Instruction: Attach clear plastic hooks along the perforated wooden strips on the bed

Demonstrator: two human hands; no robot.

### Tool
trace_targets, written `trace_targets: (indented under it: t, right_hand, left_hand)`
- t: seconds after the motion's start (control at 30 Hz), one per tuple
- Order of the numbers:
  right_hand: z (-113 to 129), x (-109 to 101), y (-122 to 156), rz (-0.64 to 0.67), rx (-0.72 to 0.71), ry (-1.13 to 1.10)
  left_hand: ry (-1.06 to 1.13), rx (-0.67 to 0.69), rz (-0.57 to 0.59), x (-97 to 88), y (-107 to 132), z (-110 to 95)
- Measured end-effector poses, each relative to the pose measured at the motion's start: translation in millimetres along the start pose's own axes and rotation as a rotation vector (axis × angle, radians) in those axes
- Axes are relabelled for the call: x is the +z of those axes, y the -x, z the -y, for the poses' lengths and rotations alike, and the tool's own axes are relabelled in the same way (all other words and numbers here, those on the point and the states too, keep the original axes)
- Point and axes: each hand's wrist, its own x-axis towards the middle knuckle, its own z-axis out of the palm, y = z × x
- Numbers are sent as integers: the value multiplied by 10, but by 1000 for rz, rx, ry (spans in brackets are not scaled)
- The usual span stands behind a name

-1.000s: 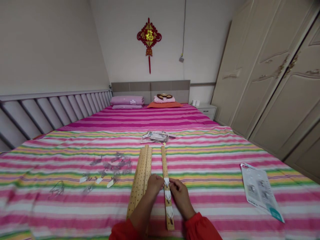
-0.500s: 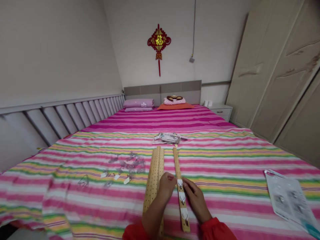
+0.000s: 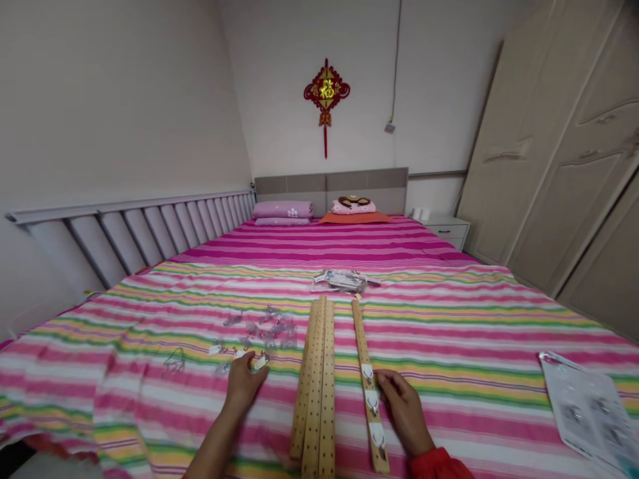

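The striped bed (image 3: 449, 319) carries paired pegged slats (image 3: 315, 372) at six o'clock. At their three o'clock lies a single slat (image 3: 359, 332) bearing white hooks (image 3: 372, 399), with the right hand (image 3: 404, 409) resting loosely uncurled against its edge. At eight o'clock the left hand (image 3: 242, 386) touches a loose hook (image 3: 259, 362); its grip is unclear.

Loose hooks (image 3: 254, 329) clutter left of the paired slats (image 3: 315, 379). Single slat (image 3: 368, 386) lies just right; beyond it, open bedspread (image 3: 464, 346) to the leaflet (image 3: 589, 406).

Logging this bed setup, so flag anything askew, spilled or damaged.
Small clear plastic hooks lie scattered loose on the striped bedsheet, by the left hand. The narrow perforated wooden strip beside the right hand lies slightly splayed from the paired strips. No damage shows.
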Motion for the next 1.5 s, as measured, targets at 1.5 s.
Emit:
trace_targets:
  t: [1.5]
  right_hand:
    - [1060,874,358,554,-609,505]
  left_hand:
    - [66,712,-84,-197,1008,-965]
